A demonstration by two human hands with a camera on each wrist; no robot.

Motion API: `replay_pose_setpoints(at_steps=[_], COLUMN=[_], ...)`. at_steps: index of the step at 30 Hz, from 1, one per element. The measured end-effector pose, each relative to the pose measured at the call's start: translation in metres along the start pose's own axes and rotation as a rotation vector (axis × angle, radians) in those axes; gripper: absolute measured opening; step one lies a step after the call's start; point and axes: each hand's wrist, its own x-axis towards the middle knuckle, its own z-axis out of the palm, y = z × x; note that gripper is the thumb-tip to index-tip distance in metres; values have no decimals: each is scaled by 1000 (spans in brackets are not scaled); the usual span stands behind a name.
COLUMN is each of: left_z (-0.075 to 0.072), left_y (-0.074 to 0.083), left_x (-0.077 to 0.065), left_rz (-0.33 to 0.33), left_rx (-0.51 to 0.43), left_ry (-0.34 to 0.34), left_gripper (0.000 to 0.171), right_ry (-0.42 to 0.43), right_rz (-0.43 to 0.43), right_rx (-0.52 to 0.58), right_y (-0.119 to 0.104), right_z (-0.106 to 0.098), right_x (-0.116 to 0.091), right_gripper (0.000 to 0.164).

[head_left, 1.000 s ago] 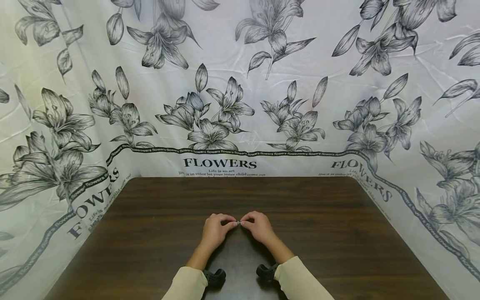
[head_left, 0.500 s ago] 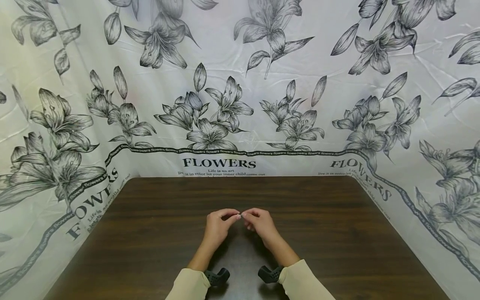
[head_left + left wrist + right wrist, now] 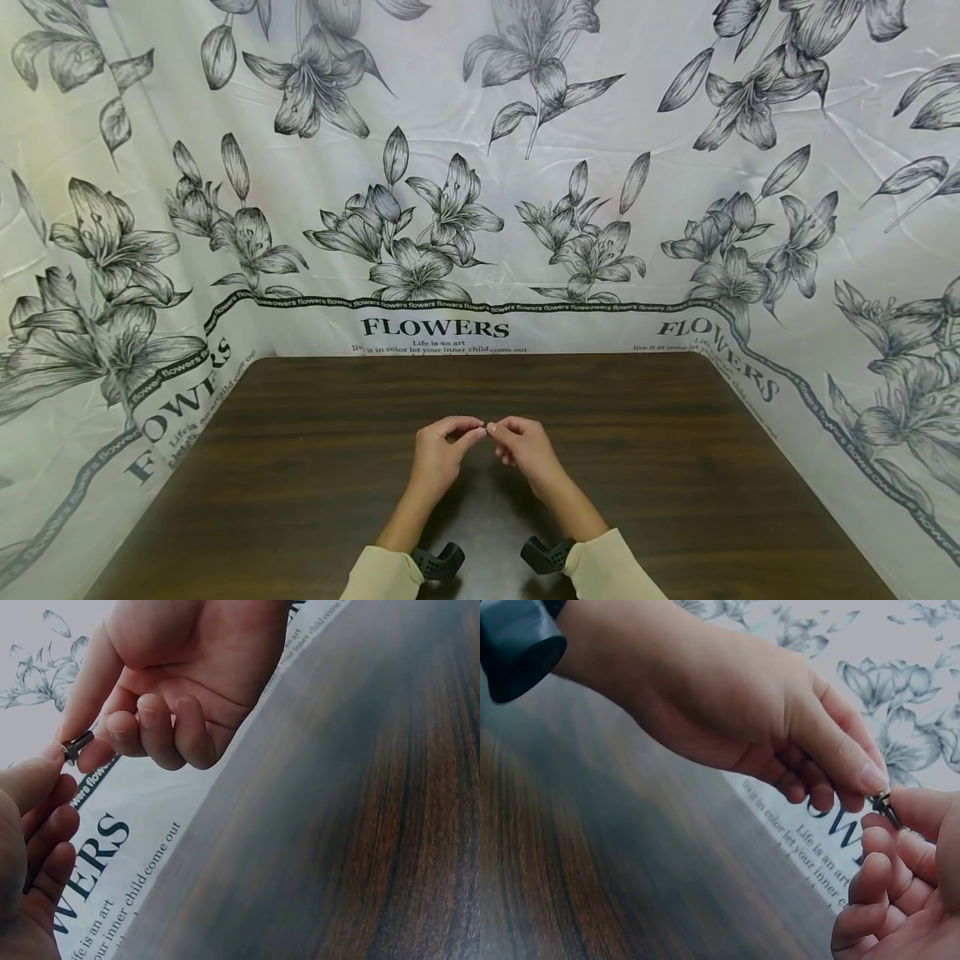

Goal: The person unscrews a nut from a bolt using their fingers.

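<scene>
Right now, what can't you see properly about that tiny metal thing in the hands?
- Small metal piece: only a short grey stub shows; fingertips cover its ends in both wrist views, so its full shape stays hidden.
- In the head view it is too small to make out between the left hand and right hand.
- Whether it is one part or two: cannot tell.
- Table: its near edge is cut off by the frame.

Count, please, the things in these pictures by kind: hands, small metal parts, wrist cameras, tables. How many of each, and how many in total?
Hands: 2, the left hand and the right hand
Small metal part: 1, the bolt pinched between both hands
Black wrist cameras: 2, the left one and the right one
Tables: 1, the dark wooden table
Total: 6
</scene>
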Motion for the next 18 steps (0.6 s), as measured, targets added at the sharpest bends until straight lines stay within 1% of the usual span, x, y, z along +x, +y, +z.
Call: replay_pose_setpoints(at_steps=[2, 5, 11, 14, 18], left_z=[0, 0, -2, -4, -3], left_y=[1, 4, 9, 12, 18], left_x=[0, 1, 0, -1, -2], left_rz=[8, -1, -65, -84, -92], left_rx=[4, 16, 38, 35, 32], left_ry=[-4, -12, -54, -66, -79], left_gripper=[9, 9, 10, 11, 10], right_ry=[2, -6, -45, -60, -77], right_rz=[-12, -27, -70, -80, -105], right_rx=[19, 29, -19, -44, -75], right_y=[-1, -2, -2, -5, -7], right_z=[0, -2, -6, -7, -13], right_x=[-1, -1, 2, 1, -1], right_gripper=[27, 26, 24, 19, 16])
